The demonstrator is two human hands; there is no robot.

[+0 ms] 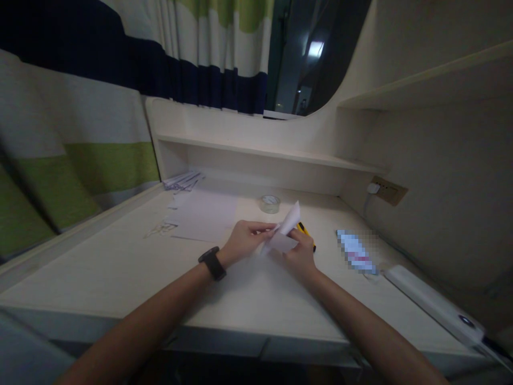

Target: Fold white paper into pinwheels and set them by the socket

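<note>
Both hands hold one folded piece of white paper (pixel 286 231) above the middle of the desk. My left hand (pixel 245 239), with a black watch (pixel 213 263) on its wrist, pinches the paper's left side. On the right side, my right hand (pixel 301 251) grips the same paper, with its fingers partly hidden behind it. A yellow and black utility knife (pixel 306 236) lies on the desk just beyond my right hand. Farther back rests a roll of clear tape (pixel 270 203).
White paper sheets (pixel 204 214) lie at the back left, near a bundle of folded paper strips (pixel 183 181) and some loose string (pixel 160 230). To the right are a phone (pixel 356 251), a white power strip (pixel 435 305) and a wall socket (pixel 388 191). A low shelf (pixel 256 149) spans the back.
</note>
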